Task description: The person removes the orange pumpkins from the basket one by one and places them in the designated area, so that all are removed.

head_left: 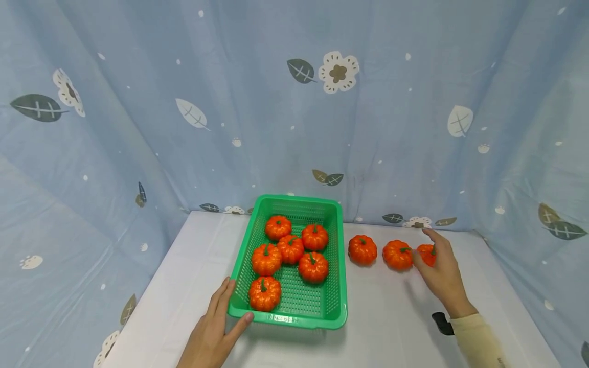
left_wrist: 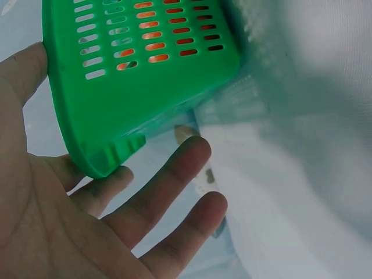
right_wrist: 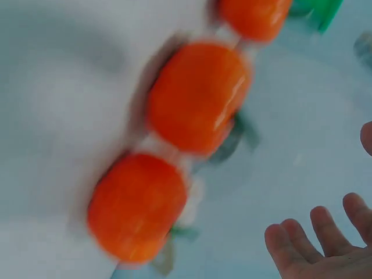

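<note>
A green plastic basket (head_left: 338, 306) stands on the white table with several small orange pumpkins (head_left: 314, 267) inside. My left hand (head_left: 209, 327) holds its near left corner, thumb at the front rim and fingers along the left side. In the left wrist view, the basket's rim (left_wrist: 67, 116) lies between thumb and fingers. Three pumpkins sit in a row right of the basket: one nearest it (head_left: 362, 250), a middle one (head_left: 398, 255) and a right one (head_left: 426, 254). Over the right one hovers my right hand (head_left: 444, 276), fingers spread and empty; in the right wrist view the hand (right_wrist: 331, 250) is apart from the pumpkins.
A blue curtain (head_left: 276, 128) with leaf and flower prints rises behind the table (head_left: 382, 327) and along both sides. A small black patch (head_left: 443, 323) shows beside the right sleeve (head_left: 478, 340).
</note>
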Demonstrator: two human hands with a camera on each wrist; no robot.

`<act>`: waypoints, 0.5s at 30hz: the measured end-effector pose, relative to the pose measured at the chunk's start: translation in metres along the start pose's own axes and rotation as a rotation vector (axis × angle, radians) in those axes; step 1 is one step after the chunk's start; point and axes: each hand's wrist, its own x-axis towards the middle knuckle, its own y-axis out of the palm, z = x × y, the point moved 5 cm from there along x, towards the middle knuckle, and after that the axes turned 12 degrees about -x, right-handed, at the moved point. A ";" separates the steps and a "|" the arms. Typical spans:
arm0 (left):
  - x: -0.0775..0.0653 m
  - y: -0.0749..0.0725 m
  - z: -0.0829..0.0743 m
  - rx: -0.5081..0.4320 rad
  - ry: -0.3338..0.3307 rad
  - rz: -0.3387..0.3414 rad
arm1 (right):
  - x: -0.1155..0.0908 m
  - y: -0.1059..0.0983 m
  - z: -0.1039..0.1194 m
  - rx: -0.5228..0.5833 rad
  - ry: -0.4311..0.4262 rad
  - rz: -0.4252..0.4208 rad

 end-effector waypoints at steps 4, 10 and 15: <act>0.000 0.000 0.001 -0.001 -0.003 0.001 | -0.004 0.010 0.031 0.064 -0.103 0.020; 0.001 0.000 0.001 -0.004 -0.018 0.012 | -0.012 0.029 0.073 0.112 -0.226 0.110; 0.000 -0.001 0.000 -0.004 -0.012 0.007 | -0.015 0.043 0.101 0.140 -0.318 0.182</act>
